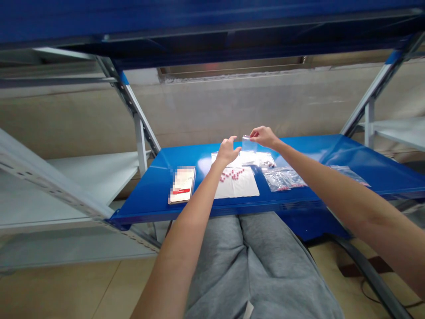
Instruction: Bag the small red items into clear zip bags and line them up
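Observation:
A small clear plastic bag (249,145) hangs from my right hand (263,136), its top edge pinched between the fingers. Just left of the bag, my left hand (228,151) is raised with thumb and fingers apart, holding nothing. Below both hands, a white cloth or paper sheet (239,188) lies on the blue shelf, and several small red beads (235,174) are scattered over its upper part. Behind it lie more white sheets or bags, partly covered by my hands; small dark pieces (269,164) rest at their right end.
Clear plastic bags with red along their edges (282,178) lie right of the white sheet. Another bag (350,174) lies farther right, beyond my forearm. A flat box or booklet (183,185) lies at left. Metal uprights (134,104) and an upper blue shelf (212,26) frame the blue work surface (149,195).

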### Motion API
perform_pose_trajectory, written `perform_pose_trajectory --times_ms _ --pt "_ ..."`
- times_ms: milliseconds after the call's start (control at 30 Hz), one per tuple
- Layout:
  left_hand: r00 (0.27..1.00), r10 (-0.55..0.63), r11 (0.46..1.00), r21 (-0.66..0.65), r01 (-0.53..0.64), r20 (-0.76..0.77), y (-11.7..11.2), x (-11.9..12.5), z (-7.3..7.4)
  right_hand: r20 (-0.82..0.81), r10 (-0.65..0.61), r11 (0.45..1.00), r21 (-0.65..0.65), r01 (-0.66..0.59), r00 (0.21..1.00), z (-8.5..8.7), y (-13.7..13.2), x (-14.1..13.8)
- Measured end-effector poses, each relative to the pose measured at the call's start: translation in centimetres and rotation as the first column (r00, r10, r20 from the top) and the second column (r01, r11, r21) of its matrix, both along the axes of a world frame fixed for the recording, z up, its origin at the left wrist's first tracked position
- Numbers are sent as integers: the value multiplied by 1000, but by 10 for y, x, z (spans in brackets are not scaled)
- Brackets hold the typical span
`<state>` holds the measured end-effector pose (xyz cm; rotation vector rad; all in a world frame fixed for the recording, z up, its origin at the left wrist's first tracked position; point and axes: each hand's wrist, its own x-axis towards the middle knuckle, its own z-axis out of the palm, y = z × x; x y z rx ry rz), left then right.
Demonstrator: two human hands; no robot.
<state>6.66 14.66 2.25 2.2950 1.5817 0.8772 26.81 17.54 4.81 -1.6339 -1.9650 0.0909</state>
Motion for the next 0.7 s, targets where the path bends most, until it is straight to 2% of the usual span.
perform_pose_trajectory --times_ms 67,133,233,300,433,500,600,700 --pt "995 -32 997 69 25 96 -10 2 14 -150 47 995 92 -33 988 17 -12 -1" --pt "985 -33 985 175 3 168 -27 3 27 -289 99 987 152 -57 952 32 -28 -10" --pt "986 20 962 266 -65 167 -58 1 42 -513 180 984 102 -148 839 45 -57 -35" --pt "981 65 949 291 -117 183 -74 -4 45 -638 224 970 73 -232 736 45 -77 -54" --pt "963 125 949 255 -186 239 -92 -19 36 -734 279 944 92 -316 619 24 -106 -81" --pt "956 116 956 231 -180 268 -99 -24 27 -755 251 955 92 -282 606 6 -116 -90" --pt "956 94 972 181 -149 280 -112 -28 13 -807 176 981 97 -168 564 -21 -129 -100" --pt "955 97 979 146 -142 279 -126 -29 2 -852 135 986 68 -149 505 -37 -143 -105"
